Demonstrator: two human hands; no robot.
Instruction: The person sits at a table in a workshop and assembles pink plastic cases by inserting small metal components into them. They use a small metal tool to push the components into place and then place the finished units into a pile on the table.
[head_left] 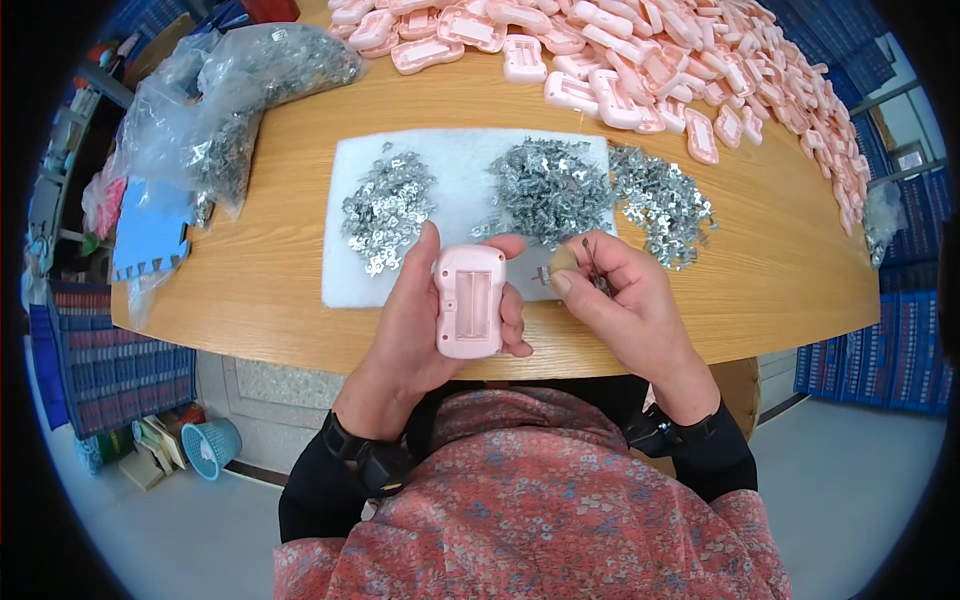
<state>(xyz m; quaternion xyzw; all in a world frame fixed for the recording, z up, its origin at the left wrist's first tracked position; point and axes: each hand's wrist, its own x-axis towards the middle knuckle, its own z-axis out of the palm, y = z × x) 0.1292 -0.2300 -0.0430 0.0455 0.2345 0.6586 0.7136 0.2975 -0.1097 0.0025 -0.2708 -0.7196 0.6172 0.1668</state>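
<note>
My left hand (392, 350) is wrapped round a pale pink plastic housing (448, 335), its long recessed battery slot facing up. The housing stands nearly upright in view, at the near side of the table. To its right, my right hand (640, 310) pinches a small metal battery contact (543, 275) between thumb and a covered fingertip. More thin metal pieces (600, 280) show among its curled fingers; their exact shape is hard to make out. Just beyond the hands, a white foam sheet (460, 180) carries a pile of flat shiny contacts (388, 210) and a greyer pile of springy ones (555, 185).
Another heap of metal contacts (665, 205) spills past the sheet's right edge onto the wooden table (790, 220). Many pink housings (660, 70) are heaped along the far right. Plastic bags of metal parts (240, 90) and a blue foam mat (148, 235) lie at the left.
</note>
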